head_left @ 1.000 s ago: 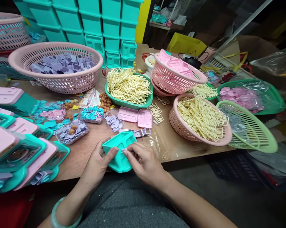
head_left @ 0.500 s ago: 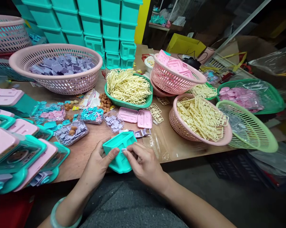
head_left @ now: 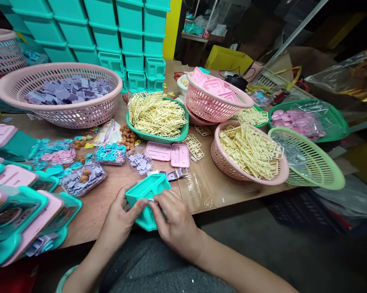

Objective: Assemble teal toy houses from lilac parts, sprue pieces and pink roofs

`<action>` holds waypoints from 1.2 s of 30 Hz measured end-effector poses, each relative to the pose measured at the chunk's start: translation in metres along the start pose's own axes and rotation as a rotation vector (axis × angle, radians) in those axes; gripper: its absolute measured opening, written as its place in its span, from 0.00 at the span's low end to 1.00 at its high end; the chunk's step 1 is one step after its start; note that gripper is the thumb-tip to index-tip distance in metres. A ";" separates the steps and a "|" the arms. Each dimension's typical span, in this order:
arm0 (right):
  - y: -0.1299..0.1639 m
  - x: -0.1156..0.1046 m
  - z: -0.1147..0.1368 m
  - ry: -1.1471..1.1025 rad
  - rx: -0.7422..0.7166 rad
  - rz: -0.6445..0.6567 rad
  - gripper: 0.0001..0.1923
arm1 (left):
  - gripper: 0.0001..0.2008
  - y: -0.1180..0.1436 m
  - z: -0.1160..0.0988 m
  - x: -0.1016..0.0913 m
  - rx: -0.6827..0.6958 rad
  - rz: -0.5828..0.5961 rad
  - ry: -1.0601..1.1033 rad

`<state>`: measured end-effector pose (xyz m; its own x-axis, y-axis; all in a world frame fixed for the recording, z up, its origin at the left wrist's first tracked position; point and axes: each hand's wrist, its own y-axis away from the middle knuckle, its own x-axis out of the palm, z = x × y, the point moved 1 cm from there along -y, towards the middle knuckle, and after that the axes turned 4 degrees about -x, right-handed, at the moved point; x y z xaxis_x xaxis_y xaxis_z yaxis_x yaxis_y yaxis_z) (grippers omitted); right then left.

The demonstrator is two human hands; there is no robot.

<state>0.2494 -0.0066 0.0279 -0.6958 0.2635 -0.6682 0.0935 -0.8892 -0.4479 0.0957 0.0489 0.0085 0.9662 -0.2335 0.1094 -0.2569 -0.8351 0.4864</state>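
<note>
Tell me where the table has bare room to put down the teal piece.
Bare wood lies left of the left hand, between the tray of purple parts and the table edge. A taped patch beside the pink basket of yellow frames is also free. Behind the teal piece, small trays and pink lids crowd together.

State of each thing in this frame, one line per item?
Teal box: held in both hands at the table edge, tilted.
Left hand: grip shut on the box.
Right hand: fingertips pinching a small pale piece against the box.
Pink basket: holds purple parts.
Light green basket: tipped on its side.
</note>
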 end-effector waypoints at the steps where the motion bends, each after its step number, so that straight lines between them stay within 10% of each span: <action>1: -0.002 -0.002 -0.002 -0.039 0.004 0.014 0.13 | 0.43 -0.002 0.000 -0.001 -0.007 0.001 0.004; 18: -0.003 -0.005 -0.001 -0.092 -0.037 0.080 0.15 | 0.39 0.004 0.007 -0.007 0.050 -0.049 -0.108; 22: -0.006 -0.027 -0.039 -0.308 0.028 0.015 0.09 | 0.42 0.005 0.005 -0.022 -0.039 -0.128 -0.027; 27: 0.007 -0.047 -0.110 0.057 0.235 -0.241 0.08 | 0.33 0.008 0.001 -0.025 -0.163 -0.076 0.106; 36: -0.024 -0.001 -0.097 0.075 -0.029 -0.089 0.12 | 0.21 0.010 0.007 -0.023 -0.118 -0.018 0.337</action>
<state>0.3166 0.0512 -0.0183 -0.6468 0.3694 -0.6673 0.0552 -0.8499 -0.5241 0.0707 0.0429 0.0045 0.9287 -0.0259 0.3699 -0.2547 -0.7698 0.5853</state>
